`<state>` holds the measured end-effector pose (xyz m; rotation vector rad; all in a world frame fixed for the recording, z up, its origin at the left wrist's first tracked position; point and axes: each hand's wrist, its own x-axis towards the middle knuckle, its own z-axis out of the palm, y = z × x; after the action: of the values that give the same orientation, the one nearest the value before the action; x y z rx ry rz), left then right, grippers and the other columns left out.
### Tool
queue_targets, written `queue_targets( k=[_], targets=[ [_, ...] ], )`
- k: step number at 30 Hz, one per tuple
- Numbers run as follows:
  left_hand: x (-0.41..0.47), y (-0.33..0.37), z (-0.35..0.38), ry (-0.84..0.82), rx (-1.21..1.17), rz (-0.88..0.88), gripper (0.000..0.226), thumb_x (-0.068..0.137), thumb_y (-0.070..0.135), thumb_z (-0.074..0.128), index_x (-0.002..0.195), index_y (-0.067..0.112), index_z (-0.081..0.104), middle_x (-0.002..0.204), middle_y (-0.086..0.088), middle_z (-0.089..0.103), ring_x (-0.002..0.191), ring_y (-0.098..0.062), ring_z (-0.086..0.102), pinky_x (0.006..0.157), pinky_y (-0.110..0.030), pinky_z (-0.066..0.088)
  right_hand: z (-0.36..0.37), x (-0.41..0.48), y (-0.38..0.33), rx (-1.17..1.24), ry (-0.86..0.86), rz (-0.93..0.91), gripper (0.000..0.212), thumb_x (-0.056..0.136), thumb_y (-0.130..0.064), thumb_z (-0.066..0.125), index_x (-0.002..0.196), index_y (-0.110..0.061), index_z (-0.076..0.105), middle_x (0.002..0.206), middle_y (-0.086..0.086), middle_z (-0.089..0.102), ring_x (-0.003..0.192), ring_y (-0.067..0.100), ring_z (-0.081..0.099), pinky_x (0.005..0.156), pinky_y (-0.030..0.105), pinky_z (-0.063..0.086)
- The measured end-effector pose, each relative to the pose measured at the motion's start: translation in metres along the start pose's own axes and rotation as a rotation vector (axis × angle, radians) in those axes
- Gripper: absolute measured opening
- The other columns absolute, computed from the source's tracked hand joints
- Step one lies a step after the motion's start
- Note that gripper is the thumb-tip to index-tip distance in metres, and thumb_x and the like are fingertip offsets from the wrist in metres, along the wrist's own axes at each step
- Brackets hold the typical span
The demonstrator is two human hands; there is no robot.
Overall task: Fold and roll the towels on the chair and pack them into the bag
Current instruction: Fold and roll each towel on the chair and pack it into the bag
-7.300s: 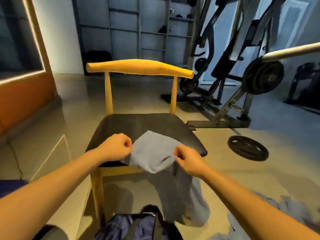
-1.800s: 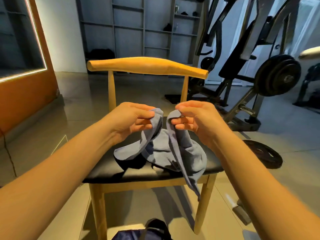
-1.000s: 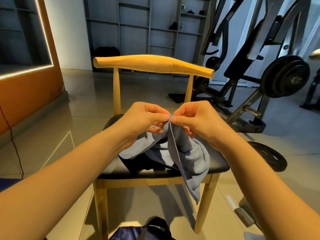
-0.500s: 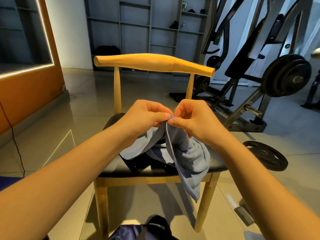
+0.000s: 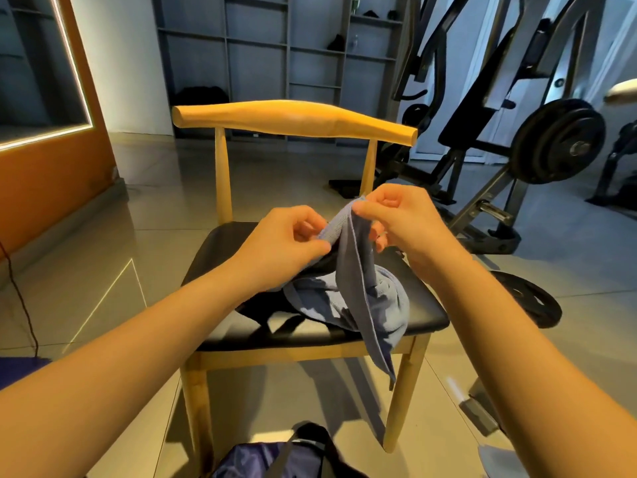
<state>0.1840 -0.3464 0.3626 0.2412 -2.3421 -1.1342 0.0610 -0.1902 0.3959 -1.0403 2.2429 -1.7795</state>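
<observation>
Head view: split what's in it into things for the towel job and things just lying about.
For the job: towel, pinched by left hand and right hand; chair; bag.
Lying about: weight plate on the floor; weight machine; shelves.

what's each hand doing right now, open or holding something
Left hand: closed, pinching the blue towel at its top edge.
Right hand: closed, pinching the same towel's raised edge.
</observation>
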Motion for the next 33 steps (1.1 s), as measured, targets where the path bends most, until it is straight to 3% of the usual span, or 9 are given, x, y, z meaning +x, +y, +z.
queue_targets(
  k=[3,6,9,13,15,19,24,28,33],
  targets=[
    [-0.009,-0.016,0.011,0.031,0.231,0.075,0.009,0.084,0.025,0.075,0.081,0.032,0.07,0.076,0.012,0.071,0.073,-0.01,0.067,0.075,-0.042,0.057,-0.009,0.003,0.009,0.142,0.092,0.134,0.017,0.094,-0.01,0.068,0.096,0.007,0.067,0.084,0.018,0.064,0.053,0.015,0.055,0.047,0.025,0.05],
    [-0.019,-0.017,0.025,0.064,0.2,0.156,0.017,0.086,0.014,0.071,0.087,0.029,0.064,0.074,0.01,0.066,0.069,-0.011,0.061,0.067,-0.037,0.052,-0.015,0.007,0.019,0.301,0.135,0.228,0.025,0.095,-0.011,0.067,0.112,0.007,0.069,0.087,0.016,0.069,0.06,0.016,0.06,0.06,0.028,0.06],
    [-0.027,-0.016,0.044,0.082,0.196,0.257,0.018,0.086,0.012,0.07,0.092,0.024,0.057,0.081,0.009,0.06,0.074,-0.015,0.058,0.068,-0.041,0.051,-0.018,0.01,0.024,0.347,0.068,0.261,0.028,0.094,-0.013,0.067,0.115,0.006,0.07,0.097,0.025,0.073,0.072,0.023,0.064,0.073,0.036,0.062],
    [-0.024,-0.026,0.061,0.281,0.318,0.225,0.037,0.083,0.034,0.078,0.102,0.022,0.049,0.103,0.007,0.047,0.092,-0.016,0.049,0.077,-0.033,0.044,-0.022,0.008,0.022,0.273,0.058,0.194,0.028,0.094,-0.017,0.07,0.11,0.006,0.069,0.083,0.011,0.067,0.058,0.013,0.06,0.059,0.027,0.058],
    [-0.021,-0.032,0.063,0.304,0.354,0.146,0.036,0.085,0.029,0.076,0.104,0.023,0.045,0.104,0.007,0.048,0.092,-0.018,0.05,0.08,-0.038,0.045,-0.027,0.007,0.022,0.256,0.098,0.163,0.022,0.094,-0.015,0.069,0.106,0.004,0.068,0.081,0.01,0.066,0.058,0.014,0.06,0.059,0.028,0.059],
    [-0.019,-0.037,0.062,0.239,0.367,0.108,0.015,0.091,0.019,0.067,0.096,0.024,0.054,0.089,0.01,0.064,0.078,-0.021,0.061,0.068,-0.041,0.051,-0.037,0.007,0.03,0.215,0.207,0.163,0.021,0.095,-0.013,0.067,0.106,0.006,0.067,0.082,0.013,0.064,0.056,0.015,0.056,0.05,0.024,0.052],
    [-0.035,-0.016,0.081,0.117,0.371,0.39,0.023,0.094,0.019,0.061,0.113,0.027,0.052,0.093,0.012,0.062,0.071,-0.02,0.056,0.059,-0.041,0.051,-0.035,0.009,0.038,0.258,0.21,0.204,0.027,0.096,-0.012,0.067,0.112,0.01,0.067,0.088,0.017,0.07,0.066,0.021,0.062,0.053,0.022,0.056],
    [-0.037,-0.006,0.103,0.073,0.384,0.464,0.025,0.089,0.024,0.04,0.107,0.02,0.057,0.094,0.002,0.063,0.076,-0.025,0.055,0.055,-0.045,0.047,-0.031,0.011,0.037,0.281,0.202,0.203,0.023,0.096,-0.011,0.067,0.109,0.007,0.069,0.093,0.021,0.072,0.066,0.019,0.067,0.055,0.021,0.057],
    [-0.03,-0.005,0.127,-0.007,0.492,0.468,0.024,0.092,0.028,0.039,0.109,0.024,0.056,0.088,0.002,0.054,0.069,-0.021,0.051,0.048,-0.03,0.027,-0.033,0.009,0.036,0.361,0.13,0.23,0.023,0.096,-0.01,0.068,0.111,0.007,0.069,0.096,0.02,0.073,0.071,0.02,0.071,0.063,0.024,0.058]
  ],
)
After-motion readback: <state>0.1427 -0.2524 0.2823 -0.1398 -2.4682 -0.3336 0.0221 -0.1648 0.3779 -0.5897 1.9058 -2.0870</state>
